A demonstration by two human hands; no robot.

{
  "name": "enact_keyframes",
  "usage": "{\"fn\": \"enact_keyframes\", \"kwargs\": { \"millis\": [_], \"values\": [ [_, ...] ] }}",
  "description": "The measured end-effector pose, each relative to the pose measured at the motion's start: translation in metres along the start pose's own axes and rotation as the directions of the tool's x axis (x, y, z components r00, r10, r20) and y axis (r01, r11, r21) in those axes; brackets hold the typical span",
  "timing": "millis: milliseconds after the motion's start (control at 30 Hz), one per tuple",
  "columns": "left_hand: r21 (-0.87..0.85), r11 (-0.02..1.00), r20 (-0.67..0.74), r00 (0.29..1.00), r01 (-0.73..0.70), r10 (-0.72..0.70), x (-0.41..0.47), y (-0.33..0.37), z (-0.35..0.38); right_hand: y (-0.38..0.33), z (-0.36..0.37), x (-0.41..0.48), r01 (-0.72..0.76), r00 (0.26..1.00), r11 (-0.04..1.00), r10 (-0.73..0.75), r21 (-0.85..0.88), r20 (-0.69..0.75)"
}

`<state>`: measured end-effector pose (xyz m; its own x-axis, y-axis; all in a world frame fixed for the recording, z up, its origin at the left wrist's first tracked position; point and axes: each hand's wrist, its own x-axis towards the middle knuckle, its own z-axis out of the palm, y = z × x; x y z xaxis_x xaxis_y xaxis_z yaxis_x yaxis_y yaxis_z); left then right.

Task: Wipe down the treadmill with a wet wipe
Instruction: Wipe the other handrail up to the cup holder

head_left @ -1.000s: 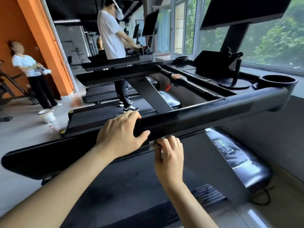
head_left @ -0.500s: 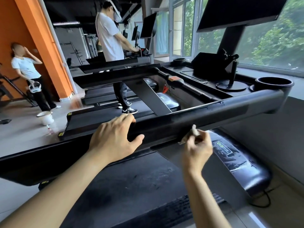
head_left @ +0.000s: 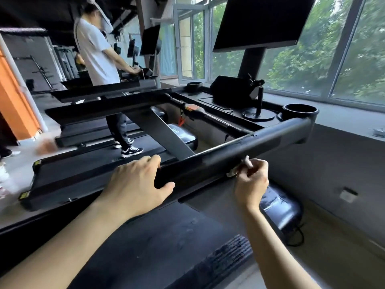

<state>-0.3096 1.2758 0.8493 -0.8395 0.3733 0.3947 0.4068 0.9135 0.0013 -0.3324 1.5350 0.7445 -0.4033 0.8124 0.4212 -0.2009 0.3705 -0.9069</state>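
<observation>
Nearest, the belt (head_left: 162, 236) of the treadmill (head_left: 218, 124) runs dark under both forearms. Above it the side rail (head_left: 277, 140) crosses the view from lower left to upper right. The left grip (head_left: 135, 184) grasps this rail, with its fingers laid over the top and its thumb along the near face. To its right, well apart along the same rail, the right grip (head_left: 251, 182) comes up from below and pinches the wipe (head_left: 232, 174). The wipe is a small, pale, crumpled wad bunched in the fingertips. One corner pokes out on the left of the grip and another scrap stands up above the knuckles, right against the rail's lower near edge. Whether the wad is flat on the rail I cannot tell. Below that grip lies the glossy motor cover (head_left: 279, 207), with a cable (head_left: 300, 236) looping off it onto the floor. Beyond the rail sits the console tray with a cup holder (head_left: 300, 110) at its right corner, a post on a round base (head_left: 259, 109) and a tilted dark panel (head_left: 229, 90). A large black screen (head_left: 262, 21) rises over them. Farther left, a person (head_left: 93, 53) in a white shirt stands on the next treadmill. Windows (head_left: 354, 49) full of green leaves close the right side, and an orange pillar (head_left: 12, 105) stands at far left.
</observation>
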Motion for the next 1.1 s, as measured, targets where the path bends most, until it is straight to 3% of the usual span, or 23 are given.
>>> {"fn": "enact_keyframes", "kwargs": {
  "millis": [67, 167, 233, 300, 367, 433, 567, 633, 667, 733, 833, 900, 967, 1100],
  "values": [
    [-0.03, 1.0, 0.025, 1.0, -0.004, 0.005, 0.004, 0.0, 0.0, -0.013, 0.006, -0.008, -0.061, 0.996, 0.998, 0.061, 0.006, -0.069],
    [-0.077, 0.997, -0.001, 1.0, -0.023, 0.023, 0.001, -0.002, 0.004, -0.041, 0.015, -0.079, 0.145, 0.988, 0.987, -0.148, 0.072, 0.051],
    [-0.085, 0.996, -0.039, 0.999, -0.04, 0.037, 0.001, -0.004, 0.006, -0.053, 0.014, -0.114, 0.371, 0.902, 0.921, -0.387, 0.117, 0.19],
    [-0.096, 0.993, -0.055, 0.997, -0.062, 0.057, 0.001, -0.007, 0.007, -0.057, 0.011, -0.109, 0.569, 0.763, 0.811, -0.582, 0.135, 0.281],
    [-0.102, 0.991, -0.068, 0.995, -0.086, 0.079, 0.0, -0.009, 0.008, -0.053, 0.007, -0.082, 0.682, 0.668, 0.726, -0.669, 0.092, 0.325],
    [-0.097, 0.99, -0.08, 0.992, -0.103, 0.096, 0.0, -0.01, 0.009, -0.043, 0.004, -0.046, 0.68, 0.702, 0.733, -0.648, -0.007, 0.294],
    [-0.102, 0.987, -0.105, 0.988, -0.125, 0.115, 0.001, -0.011, 0.012, -0.033, -0.001, 0.018, 0.416, 0.909, 0.883, -0.402, -0.218, 0.106],
    [-0.104, 0.986, -0.109, 0.987, -0.131, 0.12, 0.0, -0.011, 0.013, -0.043, 0.002, 0.016, 0.335, 0.942, 0.89, -0.32, -0.309, 0.101],
    [-0.106, 0.985, -0.111, 0.986, -0.136, 0.124, -0.001, -0.011, 0.013, -0.052, 0.006, 0.002, 0.374, 0.928, 0.87, -0.347, -0.321, 0.138],
    [-0.104, 0.985, -0.107, 0.986, -0.14, 0.129, -0.001, -0.011, 0.013, -0.074, 0.016, -0.036, 0.56, 0.821, 0.794, -0.491, -0.238, 0.292],
    [-0.1, 0.983, -0.089, 0.985, -0.156, 0.147, 0.0, -0.012, 0.013, -0.09, 0.019, -0.067, 0.779, 0.567, 0.618, -0.628, -0.102, 0.533],
    [-0.096, 0.985, -0.081, 0.987, -0.146, 0.138, -0.001, -0.013, 0.013, -0.087, 0.016, -0.047, 0.82, 0.508, 0.568, -0.665, -0.071, 0.548],
    [-0.093, 0.988, -0.092, 0.989, -0.127, 0.118, -0.001, -0.013, 0.012, -0.073, 0.012, -0.012, 0.798, 0.564, 0.588, -0.652, -0.131, 0.506],
    [-0.11, 0.989, -0.085, 0.992, -0.1, 0.091, 0.001, -0.01, 0.011, -0.041, -0.005, 0.068, 0.636, 0.767, 0.694, -0.522, -0.338, 0.372]
  ]
}}
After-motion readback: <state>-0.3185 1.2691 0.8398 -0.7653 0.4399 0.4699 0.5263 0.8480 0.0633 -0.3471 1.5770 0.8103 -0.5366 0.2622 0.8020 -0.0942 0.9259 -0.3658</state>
